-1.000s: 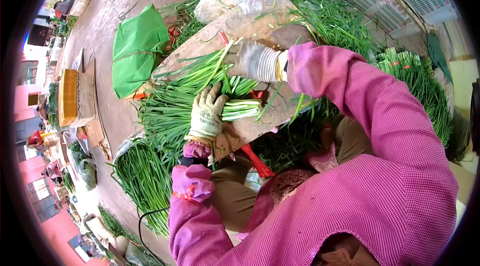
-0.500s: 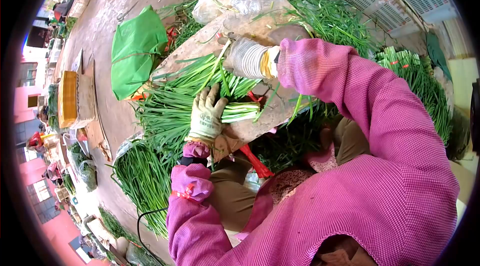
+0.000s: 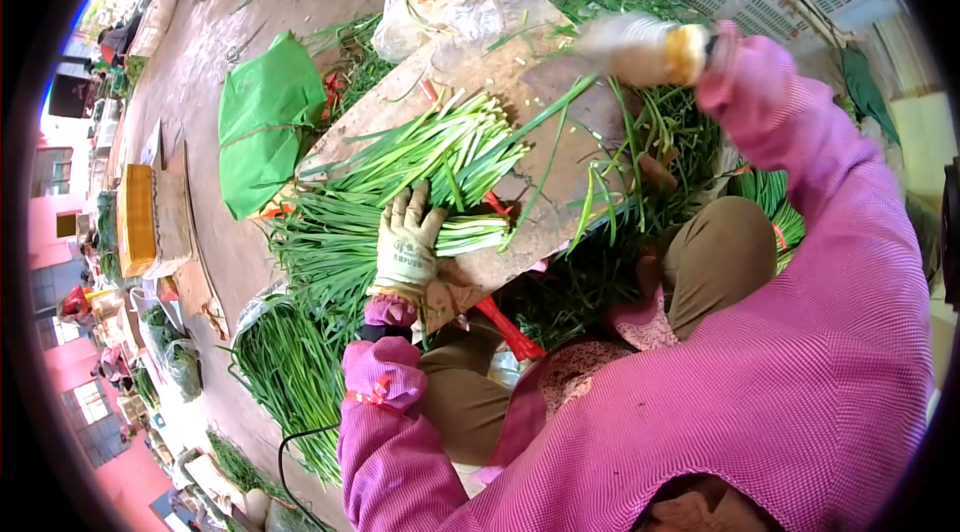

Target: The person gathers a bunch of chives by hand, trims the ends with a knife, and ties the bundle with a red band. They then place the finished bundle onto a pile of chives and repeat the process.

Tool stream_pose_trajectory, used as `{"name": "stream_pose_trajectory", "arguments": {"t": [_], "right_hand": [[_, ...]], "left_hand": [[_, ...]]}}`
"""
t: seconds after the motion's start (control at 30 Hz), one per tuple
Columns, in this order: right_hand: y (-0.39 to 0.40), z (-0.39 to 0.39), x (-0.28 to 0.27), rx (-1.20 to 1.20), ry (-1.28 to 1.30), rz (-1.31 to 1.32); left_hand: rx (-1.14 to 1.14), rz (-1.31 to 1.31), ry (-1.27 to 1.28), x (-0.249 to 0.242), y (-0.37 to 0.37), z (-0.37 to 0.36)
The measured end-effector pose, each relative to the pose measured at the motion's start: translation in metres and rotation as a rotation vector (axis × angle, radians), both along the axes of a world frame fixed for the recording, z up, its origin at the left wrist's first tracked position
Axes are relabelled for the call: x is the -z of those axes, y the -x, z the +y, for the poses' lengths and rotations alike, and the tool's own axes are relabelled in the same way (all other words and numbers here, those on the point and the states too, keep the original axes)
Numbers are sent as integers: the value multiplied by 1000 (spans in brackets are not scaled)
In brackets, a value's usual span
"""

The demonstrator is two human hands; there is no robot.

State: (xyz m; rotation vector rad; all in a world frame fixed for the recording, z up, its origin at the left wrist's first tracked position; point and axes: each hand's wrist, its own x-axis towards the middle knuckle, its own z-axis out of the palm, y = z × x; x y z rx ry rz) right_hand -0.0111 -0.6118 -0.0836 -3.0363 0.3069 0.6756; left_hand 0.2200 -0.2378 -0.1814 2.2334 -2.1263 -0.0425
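Head view | left hand (image 3: pixel 407 244) pressing chives (image 3: pixel 420 167) | right hand (image 3: pixel 632 44) raised beyond them

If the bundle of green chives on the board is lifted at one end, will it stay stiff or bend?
The chives would likely droop: the stalks are long, thin and loose. Some may slip out, since only the left hand presses them on the board.

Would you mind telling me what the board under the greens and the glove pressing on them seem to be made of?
The board looks like bare, worn wood: matte, pale brown and stained. The left hand wears what seems a knitted fabric glove, off-white and soiled, with printed lettering on its back. It lies on a bunch of green stalks.
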Motion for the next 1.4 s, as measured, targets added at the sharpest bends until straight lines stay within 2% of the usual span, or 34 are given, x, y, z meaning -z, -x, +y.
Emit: {"name": "stream_pose_trajectory", "arguments": {"t": [0.07, 0.13, 0.17, 0.23, 0.27, 0.3, 0.33, 0.37, 0.4, 0.43, 0.47, 0.53, 0.57, 0.63, 0.67, 0.73, 0.8, 0.83, 0.93, 1.0, 1.03, 1.13, 1.2, 1.23, 1.27, 1.33, 1.37, 1.4], "right_hand": [[48, -34, -24, 210, 321, -141], [79, -60, -37, 476, 578, -30], [83, -55, -36, 480, 578, -31], [87, -33, -32, 438, 511, -333], [70, -16, -27, 534, 209, -340], [62, -17, 3, 464, -220, -393], [34, 32, -22, 581, -335, -230], [24, 49, 5, 568, -554, -298], [8, 74, -6, 368, -464, -310], [-10, 86, -9, 305, -428, -94], [-13, 91, 29, 285, -540, -157], [-16, 97, 40, 295, -665, -194], [-16, 95, 48, 295, -668, -200], [-10, 86, 62, 123, -642, -282], [-8, 90, 38, 315, -648, -145], [2, 83, 42, 293, -583, -221], [8, 80, 41, 327, -606, -187], [10, 78, 40, 358, -632, -154], [10, 83, 52, 367, -674, -163], [8, 86, 52, 448, -745, -170], [6, 86, 52, 405, -704, -181], [-4, 88, 47, 366, -611, -195], [-11, 92, 34, 401, -422, -390], [-19, 88, 21, 371, -390, -326], [-21, 88, 29, 368, -391, -324], [-24, 88, 46, 233, -435, -708], [-36, 96, 20, 421, -489, -575], [-43, 102, 10, 418, -491, -572]], "left_hand": [[-8, -35, -16, 0, 1, 0], [-40, 46, -70, -9, 4, -2], [-35, 22, -44, -5, 4, -1], [-30, 36, -28, -7, 4, -2], [-28, 53, -20, -9, 4, -1], [-19, 64, 7, -13, 5, -2], [-16, 59, 6, -17, 5, -3], [-8, 89, 31, -22, 5, -4], [-3, 117, 51, -28, 5, -3], [-5, 81, 54, -37, 4, -2], [-18, 91, 117, -44, 4, -2], [-49, 59, 90, -60, -4, 3], [-118, 50, 94, -81, 1, 2], [-191, 88, 75, -106, -5, 2], [-222, 59, 66, -125, -3, -1], [-255, 108, 122, -143, -3, -10], [-270, 129, 162, -151, 6, -30], [-255, 115, 192, -151, 17, -45], [-182, 25, 88, -74, 8, -76], [-163, 182, 38, -24, 6, -89], [-161, 124, 67, -21, 10, -93], [-195, 173, 110, -33, 12, -90], [-185, 133, 114, -41, 15, -84], [-193, 94, 134, -44, 19, -82], [-201, 54, 156, -47, 22, -80], [-225, 37, 179, -47, 22, -78], [-231, 39, 202, -47, 22, -77], [-238, 42, 223, -47, 23, -76]]}}
